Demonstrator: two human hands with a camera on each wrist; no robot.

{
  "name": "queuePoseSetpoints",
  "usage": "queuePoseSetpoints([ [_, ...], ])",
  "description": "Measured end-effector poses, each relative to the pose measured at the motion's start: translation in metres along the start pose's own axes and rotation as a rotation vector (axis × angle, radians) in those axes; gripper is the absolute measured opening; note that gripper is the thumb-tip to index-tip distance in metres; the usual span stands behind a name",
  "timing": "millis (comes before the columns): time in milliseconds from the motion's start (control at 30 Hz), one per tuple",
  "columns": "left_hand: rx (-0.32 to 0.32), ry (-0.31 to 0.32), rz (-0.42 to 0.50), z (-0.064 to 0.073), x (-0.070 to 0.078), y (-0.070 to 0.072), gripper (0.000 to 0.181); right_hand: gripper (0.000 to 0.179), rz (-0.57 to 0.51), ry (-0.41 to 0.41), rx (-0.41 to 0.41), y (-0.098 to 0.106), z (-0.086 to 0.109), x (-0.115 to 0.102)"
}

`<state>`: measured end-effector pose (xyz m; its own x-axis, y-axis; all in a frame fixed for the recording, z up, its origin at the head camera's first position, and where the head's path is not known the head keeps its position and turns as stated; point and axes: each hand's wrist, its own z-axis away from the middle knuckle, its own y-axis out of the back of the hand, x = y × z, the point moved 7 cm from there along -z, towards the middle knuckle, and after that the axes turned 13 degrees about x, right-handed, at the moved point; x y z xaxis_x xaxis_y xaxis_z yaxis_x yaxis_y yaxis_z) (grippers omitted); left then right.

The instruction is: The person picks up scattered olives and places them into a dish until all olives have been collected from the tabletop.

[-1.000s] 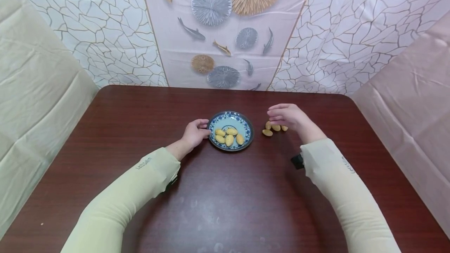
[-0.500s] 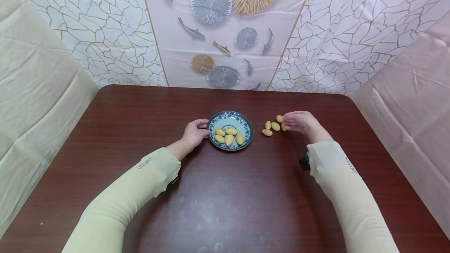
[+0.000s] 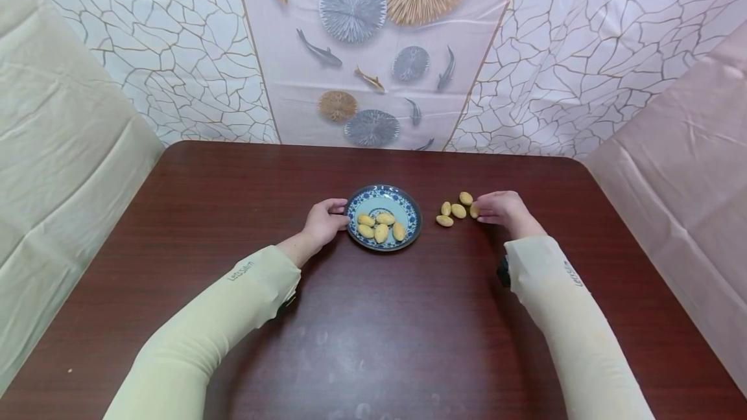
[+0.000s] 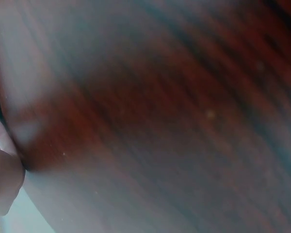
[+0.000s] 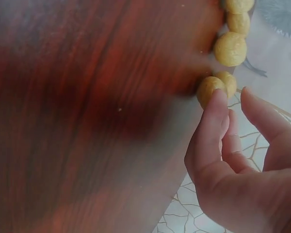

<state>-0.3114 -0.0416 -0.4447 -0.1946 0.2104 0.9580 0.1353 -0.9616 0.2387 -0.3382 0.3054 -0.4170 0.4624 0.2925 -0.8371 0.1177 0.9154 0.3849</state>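
We see the right grip [image 3: 506, 211] low over the counter [image 3: 373, 316], its thumb against one yellow oval piece [image 5: 210, 91] while, in the right wrist view, the other fingers stand apart from the thumb, so we read it as fairly wide and not clasping anything. That piece is at the right end of a loose group of five on the bare wood; the four others [image 3: 458, 211] sit close beside it. To the left of them, we find a blue-and-white patterned plate [image 3: 408, 206] with five more yellow ovals [image 3: 381, 233] resting in its nearer half. The left grip [image 3: 324, 220] has thumb and fingertips at the plate's left rim; we cannot tell whether they pinch it. Behind the far edge, we see a printed backdrop [image 3: 373, 105] with round discs and fish.
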Motion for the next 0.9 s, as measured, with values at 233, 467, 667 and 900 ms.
queuePoseSetpoints([
  [233,-0.004,0.008,0.007,0.0001,0.0007,-0.0002,0.045,0.044,0.083,0.001,0.031,-0.0017,-0.0022,0.0031],
  [467,-0.005,0.016,0.011,-0.0003,-0.0002,-0.0002,0.044,0.043,0.060,-0.009,0.032,-0.0034,-0.0027,0.0030],
  [667,-0.008,0.019,0.018,-0.0007,-0.0021,-0.0001,0.044,0.043,0.038,-0.015,0.012,-0.0027,-0.0039,0.0062],
  [900,-0.007,0.019,0.023,-0.0016,-0.0020,-0.0002,0.044,0.023,-0.104,-0.045,-0.049,-0.0005,-0.0020,0.0073],
])
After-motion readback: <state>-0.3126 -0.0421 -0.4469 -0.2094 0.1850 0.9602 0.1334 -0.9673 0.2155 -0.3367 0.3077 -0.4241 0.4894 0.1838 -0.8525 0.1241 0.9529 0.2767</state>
